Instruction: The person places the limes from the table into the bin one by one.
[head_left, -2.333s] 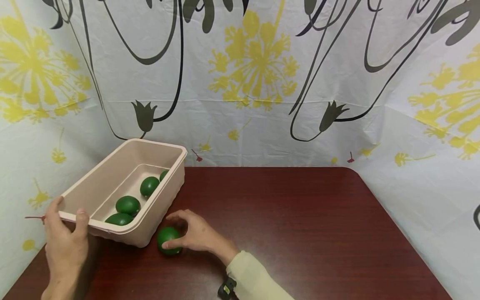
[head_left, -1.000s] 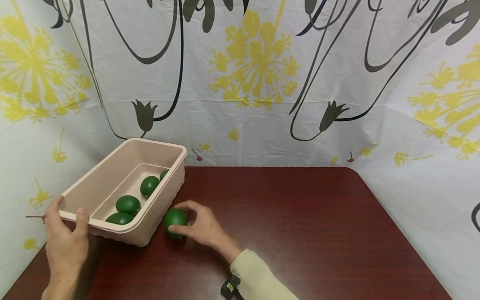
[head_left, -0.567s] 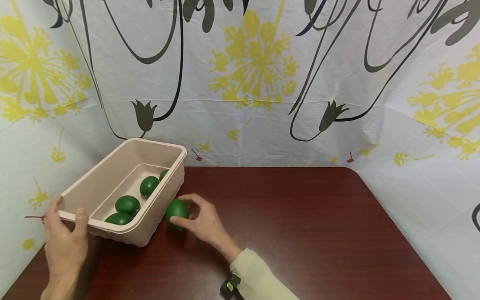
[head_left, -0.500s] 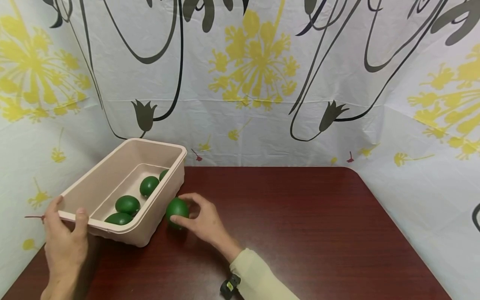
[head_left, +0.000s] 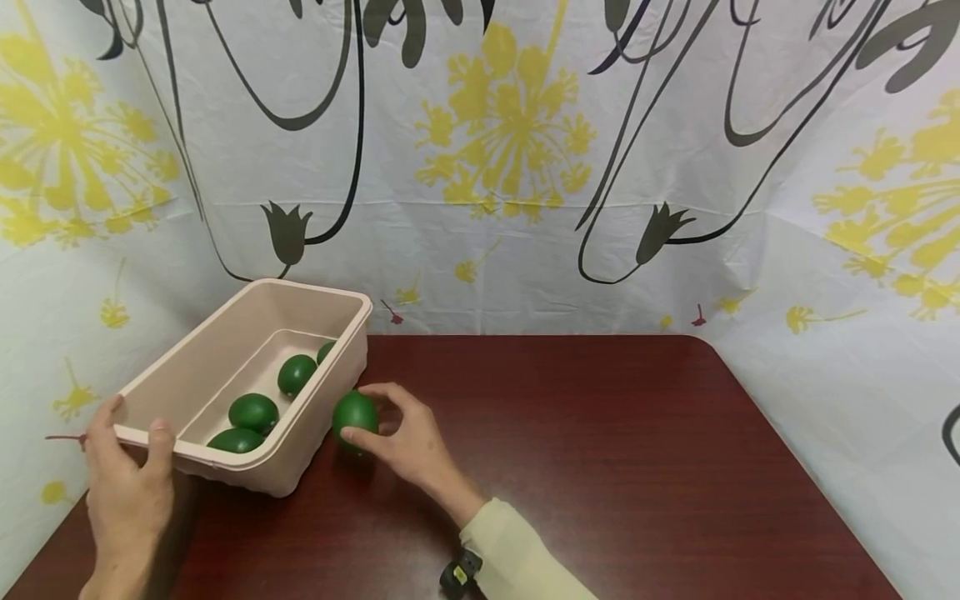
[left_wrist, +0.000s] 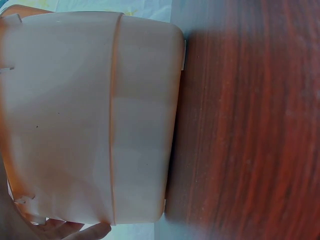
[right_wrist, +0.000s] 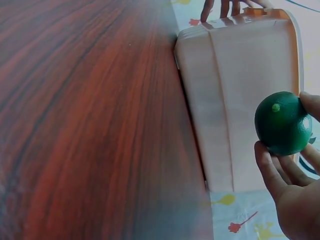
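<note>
A beige plastic bin [head_left: 330,400] stands at the left of the table, turned at an angle. Several dark green, smooth, lime-like fruits [head_left: 253,412] lie inside it along the right wall. My left hand [head_left: 131,492] grips the bin's near left corner, thumb over the front rim. In my right hand [head_left: 408,437] another lime-like fruit [right_wrist: 283,123] is pinched between thumb and fingertips, its pale green stem spot showing in the right wrist view. That fruit is held beside the bin's right outer wall, below the rim.
The dark red wood-grain table [head_left: 600,458] stretches away to the right. Behind and to both sides hangs a white cloth [head_left: 480,250] with yellow and grey flower prints. A black device [head_left: 459,575] is strapped at my right wrist, by the pale sleeve [head_left: 517,550].
My right hand has taken hold of the lime-like fruit and raised it from the table, moving it slightly forward along the bin's side. The left hand and the bin stay in place.
</note>
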